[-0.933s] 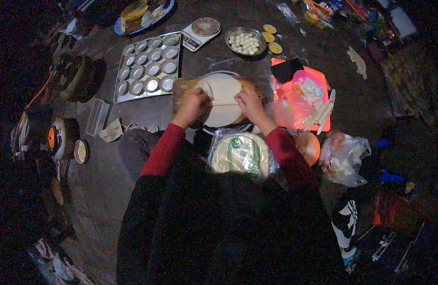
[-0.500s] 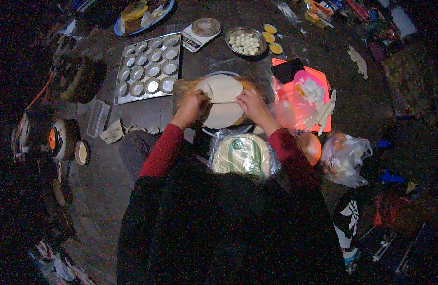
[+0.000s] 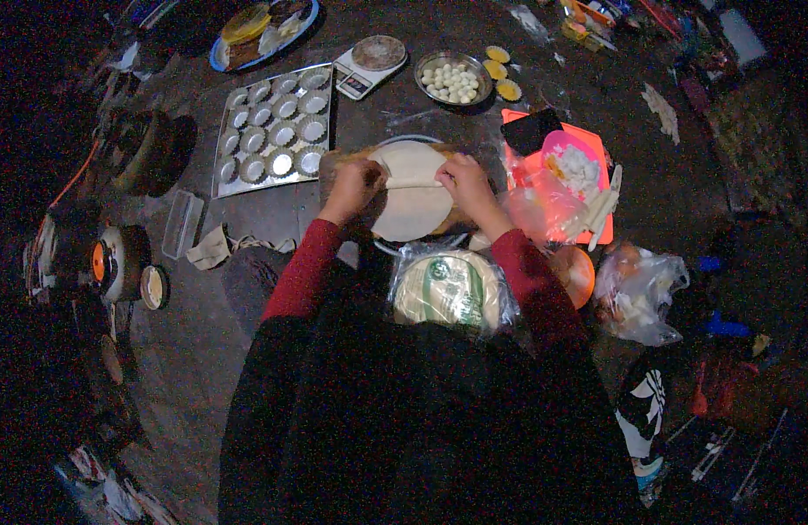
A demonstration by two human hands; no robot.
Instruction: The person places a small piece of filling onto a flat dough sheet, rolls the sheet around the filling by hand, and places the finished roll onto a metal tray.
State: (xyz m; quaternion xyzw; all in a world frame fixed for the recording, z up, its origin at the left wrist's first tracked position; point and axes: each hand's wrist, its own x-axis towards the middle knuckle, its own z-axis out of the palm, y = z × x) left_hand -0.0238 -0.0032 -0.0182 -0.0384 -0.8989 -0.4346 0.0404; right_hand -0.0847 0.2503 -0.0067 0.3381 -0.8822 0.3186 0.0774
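Note:
A round pale wrapper sheet point(image 3: 413, 214) lies on a wooden board point(image 3: 334, 161), with a slim roll or fold point(image 3: 413, 184) running across its middle. My left hand point(image 3: 357, 188) has its fingers curled at the left end of this fold. At the right end, my right hand point(image 3: 465, 186) pinches the sheet between thumb and fingers. Beyond the fold, the far part of the sheet point(image 3: 413, 157) still shows round. Nearer to me is a clear plastic package of round wrappers point(image 3: 448, 293).
A tray of fluted metal tins point(image 3: 281, 131), a kitchen scale point(image 3: 369, 66) and a bowl of small white balls point(image 3: 454, 79) stand beyond the board. To the right are an orange tray point(image 3: 601, 223), a pink plate of white filling point(image 3: 575, 171), finished-looking rolls point(image 3: 604, 210) and a plastic bag point(image 3: 639, 293).
My left hand has shifted slightly left and its fingers are more curled. The sheet's far left edge now sits further in. The whole view has moved a little.

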